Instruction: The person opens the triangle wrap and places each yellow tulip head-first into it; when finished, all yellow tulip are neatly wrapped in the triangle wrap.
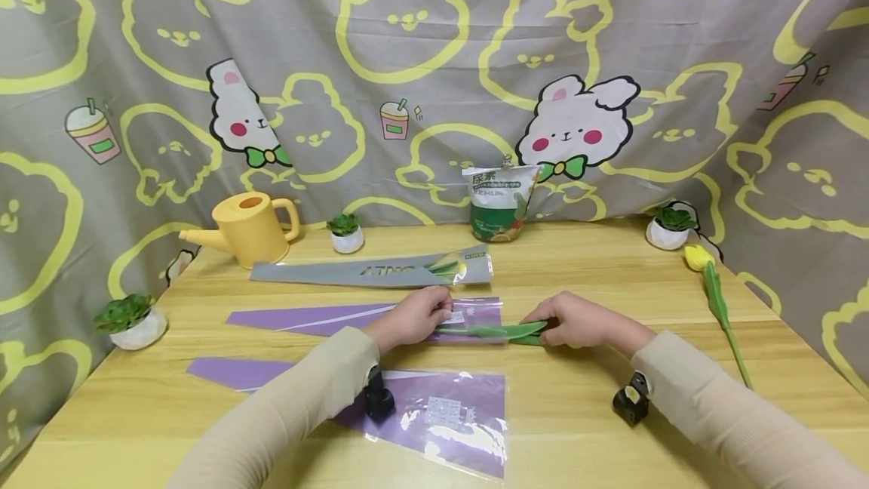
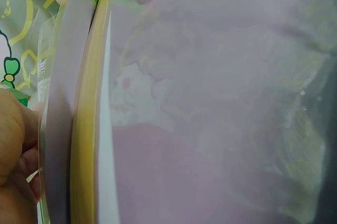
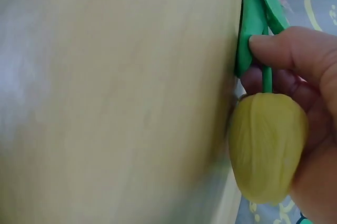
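Note:
My right hand (image 1: 577, 321) grips the stem of a yellow artificial tulip (image 3: 268, 147) just below its bloom. In the head view this bloom is hidden by the hand, while the green leaves (image 1: 526, 333) show. The tulip's stem end lies inside the middle purple flower sleeve (image 1: 299, 317), its leaves partly within the open right end. My left hand (image 1: 417, 315) pinches that sleeve near the same end, with the fingertips partly hidden. Closer to me, another purple sleeve (image 1: 485, 417) lies flat under my left forearm.
Behind lies a grey sleeve (image 1: 319, 272) with a tulip inside. A second yellow tulip (image 1: 716, 300) lies at right. Along the back stand a yellow watering can (image 1: 251, 229), a green-white bag (image 1: 501, 206) and potted succulents (image 1: 346, 234); another potted succulent (image 1: 139, 327) is at left.

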Demonstrator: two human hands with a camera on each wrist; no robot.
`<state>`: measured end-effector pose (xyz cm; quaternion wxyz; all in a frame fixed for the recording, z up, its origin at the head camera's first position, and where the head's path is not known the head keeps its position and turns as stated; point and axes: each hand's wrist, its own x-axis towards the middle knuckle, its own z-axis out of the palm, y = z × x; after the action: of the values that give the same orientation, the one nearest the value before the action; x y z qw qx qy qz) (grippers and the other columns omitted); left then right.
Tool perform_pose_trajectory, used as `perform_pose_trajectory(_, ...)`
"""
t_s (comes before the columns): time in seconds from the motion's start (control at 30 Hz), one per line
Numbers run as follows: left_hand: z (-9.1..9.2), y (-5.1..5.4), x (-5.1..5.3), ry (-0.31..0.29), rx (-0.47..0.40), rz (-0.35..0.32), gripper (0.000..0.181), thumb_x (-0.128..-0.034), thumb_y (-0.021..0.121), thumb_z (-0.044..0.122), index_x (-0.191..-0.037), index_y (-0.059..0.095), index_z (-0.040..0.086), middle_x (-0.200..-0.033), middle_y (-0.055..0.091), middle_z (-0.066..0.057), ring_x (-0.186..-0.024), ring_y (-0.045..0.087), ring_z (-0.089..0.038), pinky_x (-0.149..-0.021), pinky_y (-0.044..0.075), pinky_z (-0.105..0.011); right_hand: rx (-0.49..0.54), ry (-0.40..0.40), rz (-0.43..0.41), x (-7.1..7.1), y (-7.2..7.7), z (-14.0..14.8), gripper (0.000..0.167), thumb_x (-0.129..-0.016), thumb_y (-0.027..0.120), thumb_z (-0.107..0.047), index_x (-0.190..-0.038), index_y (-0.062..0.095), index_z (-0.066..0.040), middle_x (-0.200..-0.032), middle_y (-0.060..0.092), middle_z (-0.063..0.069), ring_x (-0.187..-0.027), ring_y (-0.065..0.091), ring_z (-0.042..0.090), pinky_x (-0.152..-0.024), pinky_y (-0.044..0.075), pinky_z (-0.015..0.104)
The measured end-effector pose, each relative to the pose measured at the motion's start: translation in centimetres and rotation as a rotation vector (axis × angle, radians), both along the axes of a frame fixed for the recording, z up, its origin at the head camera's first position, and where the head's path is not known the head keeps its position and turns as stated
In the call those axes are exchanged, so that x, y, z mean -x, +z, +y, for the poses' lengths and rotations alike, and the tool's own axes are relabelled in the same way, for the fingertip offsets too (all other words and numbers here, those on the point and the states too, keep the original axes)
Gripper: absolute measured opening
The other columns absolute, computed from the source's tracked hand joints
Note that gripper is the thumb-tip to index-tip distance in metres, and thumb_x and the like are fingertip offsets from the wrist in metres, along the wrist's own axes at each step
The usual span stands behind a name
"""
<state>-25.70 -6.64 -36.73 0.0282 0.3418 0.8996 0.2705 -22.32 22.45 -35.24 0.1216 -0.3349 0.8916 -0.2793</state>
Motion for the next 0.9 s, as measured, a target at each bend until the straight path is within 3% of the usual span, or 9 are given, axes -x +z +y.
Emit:
perform_pose_trajectory(0.23,0.0,0.1,-0.2,0.004,-0.004,-0.017,0.014,-0.0907,0.057,0.009,-0.078,0.05,0.011,-0.078,0.046,0.001,-0.077,0.046,-0.015,-0.071,0.039,-0.03,0.118,-0.099,-0.126,0.0,0.0,-0.1,0.026,-0.082,0.062,0.0,-0.107,0.068,-0.004,-0.088,0.067,0.003,-0.054,0.045,0.005,-0.049,0.04,0.02)
perform_pose_trajectory(0.6,0.1,0.1,-0.3,-0.002,-0.028,0.009,0.013,-0.0904,0.057,0.01,-0.079,0.051,0.011,-0.081,0.049,0.001,-0.077,0.047,-0.014,-0.071,0.04,-0.029,0.157,-0.11,-0.12,0.8,-0.2,-1.1,0.02,-0.082,0.064,-0.005,-0.101,0.068,-0.008,-0.084,0.066,0.002,-0.064,0.049,0.009,-0.057,0.043,0.022)
perform_pose_trajectory(0.9,0.1,0.3,-0.3,0.004,-0.04,0.006,0.013,-0.09,0.057,0.009,-0.079,0.051,0.011,-0.083,0.051,0.0,-0.079,0.048,-0.014,-0.073,0.042,-0.03,0.177,-0.105,-0.106,1.3,-0.3,-2.3,0.021,-0.083,0.065,-0.006,-0.103,0.068,-0.005,-0.086,0.067,0.003,-0.068,0.051,0.011,-0.061,0.045,0.024)
